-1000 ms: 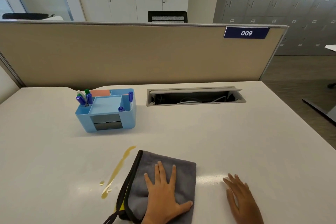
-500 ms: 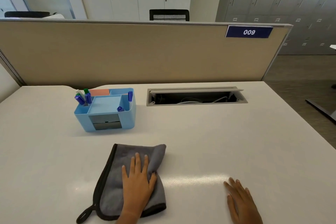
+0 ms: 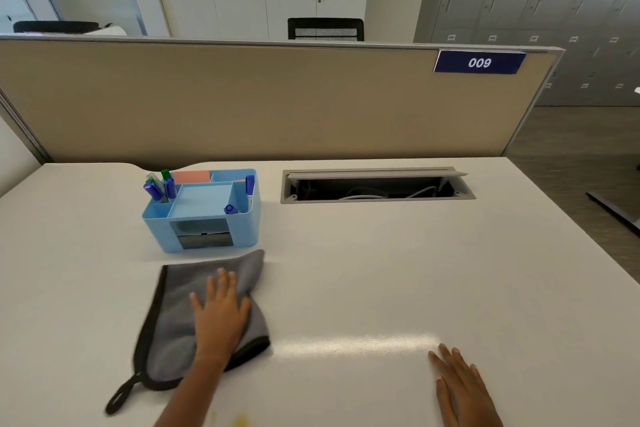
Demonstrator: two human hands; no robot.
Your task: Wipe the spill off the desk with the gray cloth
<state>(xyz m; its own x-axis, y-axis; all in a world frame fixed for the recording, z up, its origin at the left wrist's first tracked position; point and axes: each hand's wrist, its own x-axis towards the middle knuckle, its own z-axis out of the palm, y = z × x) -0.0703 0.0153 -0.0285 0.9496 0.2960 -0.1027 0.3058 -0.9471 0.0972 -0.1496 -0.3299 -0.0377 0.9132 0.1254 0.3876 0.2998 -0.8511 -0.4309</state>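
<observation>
**Cloth pressed flat just short of the blue organizer**

The gray cloth (image 3: pixel 180 326) lies spread on the white counter (image 3: pixel 381 270), directly in front of the blue desk organizer (image 3: pixel 202 215) and just short of touching it. Its far right corner reaches up closest to the organizer's front wall, and its black-edged hanging loop trails off the corner farthest from the organizer. The left hand (image 3: pixel 220 319) lies palm down on the right half of the cloth, its grip wide and flat: fingers stretched toward the organizer, pressing rather than clutching. The hand and cloth look slightly blurred.

The right hand (image 3: pixel 457 388) rests well to the right of the organizer and nearer the counter's front edge, also opened out flat, palm on the bare counter, holding nothing.

A small yellowish smear of spill (image 3: pixel 239 420) shows on the counter at the very bottom of the view, on the far side of the cloth from the organizer, beside the left forearm. The cloth is not on it.

The organizer holds blue-capped markers (image 3: pixel 161 189) in its left compartment and a pink note pad (image 3: pixel 192 177) at the back. To the organizer's right an open cable tray (image 3: pixel 377 185) is set into the counter, and behind both stands a beige partition (image 3: pixel 259 100) bearing a blue plate marked 009 (image 3: pixel 479 62).
</observation>
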